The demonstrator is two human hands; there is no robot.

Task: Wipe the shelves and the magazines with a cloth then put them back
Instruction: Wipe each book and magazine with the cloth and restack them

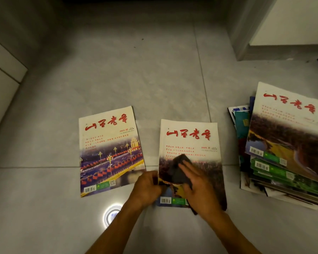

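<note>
I wipe the September 2025 magazine [190,154] with a dark cloth [180,171] on the grey tiled floor [117,74].

The magazine lies flat, face up, long axis running away from me, red title at the far end. My right hand [198,187] presses the cloth onto the lower cover with fingers laid out straight; my left hand [147,187] curls round the magazine's near left edge. Just to the left, apart, lies the October 2025 issue [110,151], slightly tilted. To the right sits an untidy stack of magazines [283,153], its top copy angled. A white cabinet [286,21] stands at the far right, white panels [2,77] along the left. A ceiling light's reflection [111,214] glares off a tile by my left wrist.
</note>
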